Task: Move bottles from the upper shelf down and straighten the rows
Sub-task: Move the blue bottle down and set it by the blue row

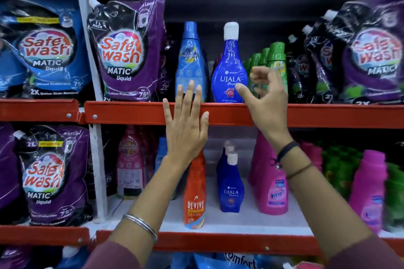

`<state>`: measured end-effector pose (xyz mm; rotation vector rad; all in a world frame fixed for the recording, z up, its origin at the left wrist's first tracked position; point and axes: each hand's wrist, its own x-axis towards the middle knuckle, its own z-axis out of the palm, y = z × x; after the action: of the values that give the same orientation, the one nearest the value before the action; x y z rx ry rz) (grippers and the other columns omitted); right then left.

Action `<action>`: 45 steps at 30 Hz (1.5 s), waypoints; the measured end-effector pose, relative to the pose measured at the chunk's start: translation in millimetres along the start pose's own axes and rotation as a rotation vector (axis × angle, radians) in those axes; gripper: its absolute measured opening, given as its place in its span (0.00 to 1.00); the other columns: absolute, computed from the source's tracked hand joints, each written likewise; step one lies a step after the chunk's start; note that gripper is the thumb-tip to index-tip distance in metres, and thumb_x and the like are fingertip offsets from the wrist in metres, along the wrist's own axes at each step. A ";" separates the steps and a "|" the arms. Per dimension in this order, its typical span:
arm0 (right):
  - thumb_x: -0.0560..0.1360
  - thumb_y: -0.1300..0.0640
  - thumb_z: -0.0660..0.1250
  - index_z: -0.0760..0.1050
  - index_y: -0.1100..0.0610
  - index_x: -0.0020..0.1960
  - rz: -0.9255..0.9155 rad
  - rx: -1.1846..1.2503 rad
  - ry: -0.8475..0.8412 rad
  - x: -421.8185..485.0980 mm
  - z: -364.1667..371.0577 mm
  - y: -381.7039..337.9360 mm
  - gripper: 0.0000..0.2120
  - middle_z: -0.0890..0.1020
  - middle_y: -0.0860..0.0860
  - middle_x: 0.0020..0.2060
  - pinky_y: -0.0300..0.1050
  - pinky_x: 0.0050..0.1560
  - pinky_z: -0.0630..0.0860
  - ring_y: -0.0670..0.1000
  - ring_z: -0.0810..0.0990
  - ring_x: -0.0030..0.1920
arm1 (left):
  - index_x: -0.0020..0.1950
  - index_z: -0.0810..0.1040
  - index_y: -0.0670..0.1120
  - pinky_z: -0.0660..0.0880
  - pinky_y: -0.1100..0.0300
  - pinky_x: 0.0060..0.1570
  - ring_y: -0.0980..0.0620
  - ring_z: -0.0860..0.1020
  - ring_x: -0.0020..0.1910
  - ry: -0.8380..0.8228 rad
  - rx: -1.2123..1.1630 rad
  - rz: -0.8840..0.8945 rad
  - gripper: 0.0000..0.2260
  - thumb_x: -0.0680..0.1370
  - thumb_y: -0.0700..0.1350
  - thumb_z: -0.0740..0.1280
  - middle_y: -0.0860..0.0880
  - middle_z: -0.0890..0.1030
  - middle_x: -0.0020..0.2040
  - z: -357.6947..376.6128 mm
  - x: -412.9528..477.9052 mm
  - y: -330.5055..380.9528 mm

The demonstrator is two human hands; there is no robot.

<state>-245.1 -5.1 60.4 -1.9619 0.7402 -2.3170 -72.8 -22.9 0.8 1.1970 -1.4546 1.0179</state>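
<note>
Two empty hands reach toward an upright dark-blue plastic Ujala bottle with a white cap (230, 67) at the upper red shelf's front edge (131, 113).
The right hand (265, 96), fingers spread, hovers just beside its right flank, nearer; the left hand (185, 124) lies flat lower-left.

We see even, fairly bright store light from above, which leaves the recess over the upper shelf dark and casts white glare streaks on the glossy Safe Wash pouches (129, 50) and a small highlight on the Ujala bottle (230, 65). Our right hand (265, 96) is smeared with motion blur at the fingertips, and the pink bottles (369, 190) and green bottles at the right edge look soft. The wide lens bows the red shelf rail (135, 113) and tilts the white upright.
</note>
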 end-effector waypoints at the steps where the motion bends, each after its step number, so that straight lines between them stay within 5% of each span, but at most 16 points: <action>1: 0.69 0.51 0.73 0.72 0.57 0.60 0.014 -0.042 -0.051 10.2 3.6 3.7 0.23 0.77 0.53 0.54 0.42 0.54 0.76 0.48 0.76 0.54 | 0.78 0.56 0.46 0.39 0.44 0.74 0.49 0.49 0.78 -0.022 -0.003 -0.032 0.25 0.81 0.52 0.50 0.48 0.55 0.79 0.2 1.1 0.5; 5: 0.69 0.43 0.71 0.69 0.58 0.65 0.160 -0.154 -0.267 25.4 17.4 10.2 0.30 0.78 0.53 0.58 0.46 0.58 0.75 0.50 0.77 0.56 | 0.78 0.56 0.47 0.39 0.43 0.74 0.49 0.47 0.78 -0.012 0.006 -0.053 0.25 0.81 0.51 0.50 0.50 0.55 0.79 2.9 -16.0 -2.8; 8: 0.70 0.45 0.71 0.73 0.57 0.63 0.235 -0.097 -0.342 25.8 19.3 15.7 0.26 0.81 0.52 0.54 0.40 0.47 0.78 0.48 0.80 0.50 | 0.78 0.57 0.47 0.40 0.43 0.74 0.49 0.48 0.78 -0.012 0.020 -0.048 0.25 0.81 0.51 0.50 0.50 0.56 0.79 4.2 -21.1 -3.9; 13: 0.65 0.50 0.76 0.76 0.56 0.56 0.251 0.044 -0.251 24.2 19.2 15.6 0.22 0.83 0.51 0.49 0.46 0.48 0.81 0.48 0.81 0.47 | 0.78 0.57 0.47 0.39 0.44 0.75 0.48 0.49 0.78 -0.006 0.033 -0.040 0.25 0.81 0.52 0.50 0.49 0.57 0.78 5.0 -20.0 -5.0; 18: 0.65 0.55 0.77 0.76 0.56 0.55 0.130 0.126 -0.102 15.1 10.2 -2.9 0.21 0.80 0.43 0.44 0.29 0.43 0.75 0.35 0.79 0.42 | 0.78 0.57 0.47 0.41 0.43 0.75 0.47 0.51 0.78 0.011 0.051 -0.027 0.24 0.82 0.52 0.50 0.48 0.58 0.78 6.8 -21.0 -5.9; 22: 0.66 0.54 0.76 0.75 0.56 0.57 0.102 0.170 -0.036 9.6 -7.5 -16.2 0.22 0.80 0.41 0.45 0.28 0.44 0.74 0.33 0.78 0.42 | 0.78 0.57 0.47 0.41 0.43 0.74 0.47 0.51 0.78 0.018 0.051 -0.021 0.24 0.82 0.52 0.49 0.48 0.58 0.78 7.6 -21.4 -6.1; 27: 0.67 0.53 0.76 0.75 0.58 0.58 0.187 0.278 -0.140 -17.1 -32.2 -13.8 0.23 0.82 0.53 0.53 0.38 0.46 0.78 0.48 0.81 0.49 | 0.77 0.57 0.46 0.40 0.44 0.74 0.46 0.51 0.78 0.022 0.046 -0.017 0.24 0.82 0.51 0.50 0.48 0.59 0.78 7.7 -22.8 -5.9; 33: 0.63 0.57 0.78 0.75 0.54 0.54 0.311 0.358 -0.262 -75.9 -43.6 12.4 0.21 0.83 0.50 0.48 0.38 0.48 0.78 0.46 0.82 0.47 | 0.77 0.58 0.46 0.41 0.43 0.74 0.46 0.52 0.78 0.029 0.050 -0.016 0.24 0.82 0.51 0.51 0.47 0.60 0.78 8.2 -22.2 -5.5; 45: 0.64 0.60 0.77 0.74 0.45 0.51 0.558 0.153 -0.354 -183.0 -34.9 106.8 0.21 0.83 0.47 0.49 0.36 0.49 0.79 0.41 0.82 0.47 | 0.77 0.58 0.45 0.39 0.45 0.74 0.44 0.54 0.77 0.062 0.061 -0.011 0.24 0.82 0.50 0.52 0.47 0.61 0.77 10.5 -22.1 -6.8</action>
<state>-269.5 -31.3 -151.3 -1.7404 0.8981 -1.6093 -66.5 -30.1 -22.7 1.2053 -1.3760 1.0889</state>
